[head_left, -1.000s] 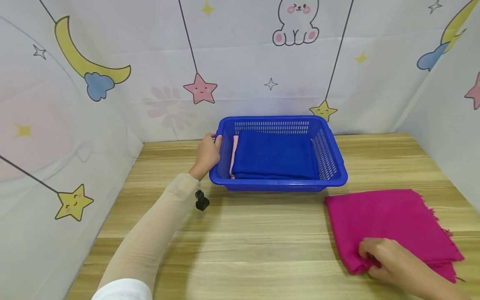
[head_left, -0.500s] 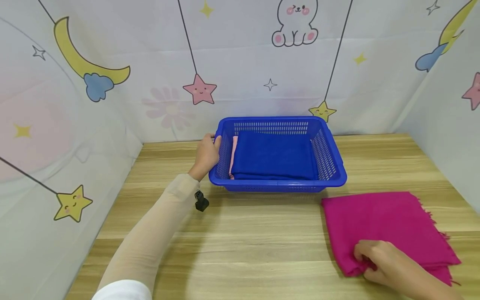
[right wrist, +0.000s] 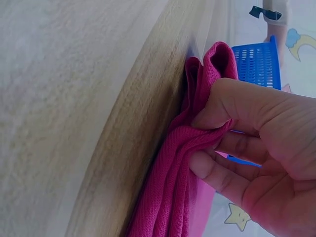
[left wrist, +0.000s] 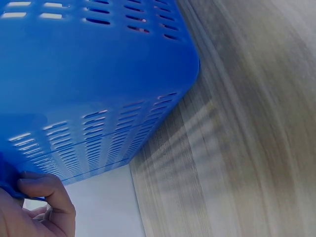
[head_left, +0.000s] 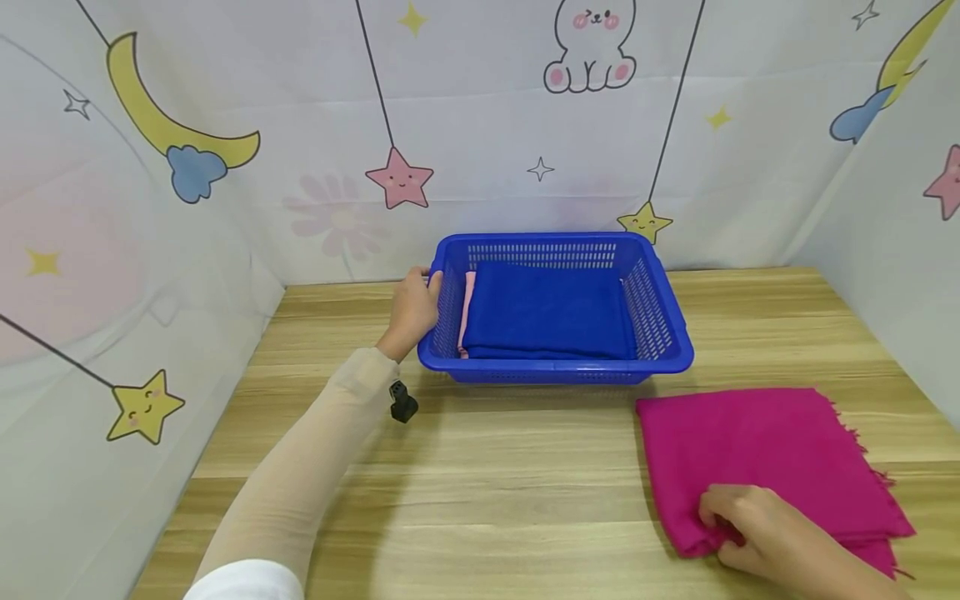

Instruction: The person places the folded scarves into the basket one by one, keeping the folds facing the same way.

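My left hand point(head_left: 412, 312) grips the left rim of a blue plastic basket point(head_left: 555, 367). In the left wrist view its fingers point(left wrist: 47, 190) curl over the basket's edge, below the slotted wall point(left wrist: 94, 74). Inside the basket lies a folded blue cloth point(head_left: 551, 308), with a strip of pink cloth point(head_left: 466, 317) showing at its left. At the front right, my right hand point(head_left: 765, 533) pinches the near left edge of a folded magenta scarf point(head_left: 780, 458) with a fringed right side. The right wrist view shows thumb and fingers holding the bunched layers of the scarf point(right wrist: 168, 182).
The wood-grain table point(head_left: 480, 483) is bounded by white printed fabric walls point(head_left: 480, 100) at the back and sides. A small black device point(head_left: 402, 402) shows under the left wrist, by the sleeve point(head_left: 300, 467). The basket stands close to the back wall.
The right hand and the magenta scarf have slid slightly left and toward the front edge. The left hand and the basket have hardly moved.
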